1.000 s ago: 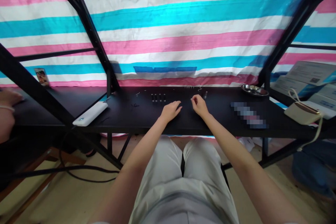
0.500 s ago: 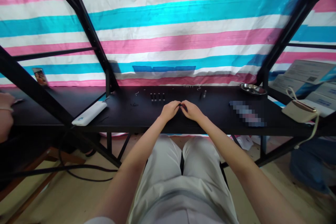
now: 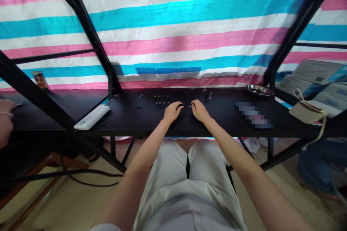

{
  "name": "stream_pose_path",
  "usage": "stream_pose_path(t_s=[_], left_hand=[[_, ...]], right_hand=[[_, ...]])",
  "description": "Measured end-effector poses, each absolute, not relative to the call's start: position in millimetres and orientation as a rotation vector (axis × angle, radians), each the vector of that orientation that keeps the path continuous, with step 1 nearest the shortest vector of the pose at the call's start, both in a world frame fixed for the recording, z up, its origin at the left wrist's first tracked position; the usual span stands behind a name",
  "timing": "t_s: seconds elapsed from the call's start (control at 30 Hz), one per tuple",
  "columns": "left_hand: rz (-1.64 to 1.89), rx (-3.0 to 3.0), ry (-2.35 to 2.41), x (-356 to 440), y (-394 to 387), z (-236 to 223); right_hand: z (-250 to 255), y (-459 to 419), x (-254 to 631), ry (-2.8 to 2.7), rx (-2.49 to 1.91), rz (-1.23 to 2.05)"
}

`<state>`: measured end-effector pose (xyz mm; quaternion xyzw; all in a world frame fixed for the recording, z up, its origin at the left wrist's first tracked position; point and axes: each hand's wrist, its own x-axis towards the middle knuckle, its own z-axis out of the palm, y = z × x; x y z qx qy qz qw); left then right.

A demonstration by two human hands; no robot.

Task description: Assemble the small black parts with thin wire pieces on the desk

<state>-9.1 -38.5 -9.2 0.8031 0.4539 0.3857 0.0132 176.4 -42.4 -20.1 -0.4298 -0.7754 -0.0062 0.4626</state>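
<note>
My left hand and my right hand rest just above the near part of a black tabletop, a small gap between them. The left fingers pinch a small dark part. The right fingertips pinch a tiny pale-tipped part, too small to identify. Behind the hands stands a short row of several small dark upright pieces. Two slim dark pieces lie further right, and a few tiny pieces line the far edge.
A white power bank lies on the table's left, and a steel bowl stands far right. Black frame posts cross the view. A co-worker's hand enters at left. A cream pouch sits right.
My hands have moved apart from touching at the middle, each now holding a small part. The view has shifted slightly.
</note>
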Motion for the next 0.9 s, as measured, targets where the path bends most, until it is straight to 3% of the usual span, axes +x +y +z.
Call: stream_pose_path(t_s=[0.9], left_hand=[[1.279,2.509,1.304,-10.0,-37.4,-8.5]], right_hand=[[-20.7,-41.7,178.0,-1.89,-0.925,0.17]])
